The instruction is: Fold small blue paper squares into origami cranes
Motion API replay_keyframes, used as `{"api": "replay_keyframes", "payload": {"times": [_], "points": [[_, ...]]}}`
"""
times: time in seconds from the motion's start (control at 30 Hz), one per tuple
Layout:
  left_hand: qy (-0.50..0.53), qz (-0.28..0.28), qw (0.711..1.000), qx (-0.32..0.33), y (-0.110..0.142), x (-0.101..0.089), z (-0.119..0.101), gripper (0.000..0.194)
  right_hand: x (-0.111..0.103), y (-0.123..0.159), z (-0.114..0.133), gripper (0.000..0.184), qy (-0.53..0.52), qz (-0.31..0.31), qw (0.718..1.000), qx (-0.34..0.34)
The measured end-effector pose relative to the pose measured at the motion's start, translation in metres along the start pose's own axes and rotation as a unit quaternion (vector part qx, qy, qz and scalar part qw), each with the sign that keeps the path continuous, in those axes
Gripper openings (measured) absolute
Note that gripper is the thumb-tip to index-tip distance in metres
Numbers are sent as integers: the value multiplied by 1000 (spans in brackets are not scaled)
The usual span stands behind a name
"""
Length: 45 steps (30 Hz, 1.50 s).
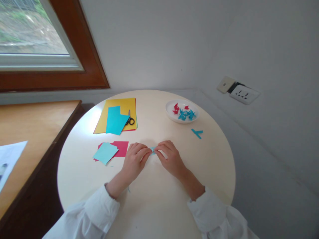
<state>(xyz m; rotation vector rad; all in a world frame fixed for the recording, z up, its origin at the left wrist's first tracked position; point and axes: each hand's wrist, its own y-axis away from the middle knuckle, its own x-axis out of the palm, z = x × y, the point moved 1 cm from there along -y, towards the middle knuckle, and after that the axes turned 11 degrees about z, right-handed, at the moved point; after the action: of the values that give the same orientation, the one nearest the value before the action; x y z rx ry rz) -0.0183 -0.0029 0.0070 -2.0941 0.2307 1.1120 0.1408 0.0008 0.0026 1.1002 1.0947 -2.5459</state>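
A small piece of light blue folded paper is pinched between my two hands just over the middle of the round table. My left hand grips its left side with thumb and fingertips. From the right, my right hand pinches the other side, thumb and forefinger nearly meeting. Fingers partly cover the paper, so its exact folded shape is hidden. Beside my left hand lie pale blue square sheets on top of pinkish-red squares.
A white plate holds small red and blue folded paper pieces at the back right. Blue paper strips lie before it. Black-handled scissors and cut blue paper rest on yellow sheets. A wooden desk stands left.
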Motion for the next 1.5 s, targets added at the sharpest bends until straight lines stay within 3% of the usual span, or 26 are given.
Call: {"api": "replay_keyframes", "payload": {"times": [0.23,0.5,0.63,0.87,1.13,1.37,1.5], "points": [[171,-3,979,-107,-2,4,2,6,-5,-2,4,6,1,-52,999,8],[400,-45,885,-234,0,13,7,14,0,0,8,9,6,-44,999,23],[431,-55,865,-251,0,13,1,16,6,0,9,4,-55,-40,995,67],[426,-66,876,-215,-3,10,-5,14,11,1,8,7,-140,-67,981,118],[432,-83,873,-209,-1,10,-3,15,12,2,6,7,-169,-61,976,126],[300,-93,928,-198,2,9,2,6,11,2,6,7,-156,-56,980,112],[197,-84,964,-160,1,3,2,2,6,1,7,8,-116,-69,986,97]]}}
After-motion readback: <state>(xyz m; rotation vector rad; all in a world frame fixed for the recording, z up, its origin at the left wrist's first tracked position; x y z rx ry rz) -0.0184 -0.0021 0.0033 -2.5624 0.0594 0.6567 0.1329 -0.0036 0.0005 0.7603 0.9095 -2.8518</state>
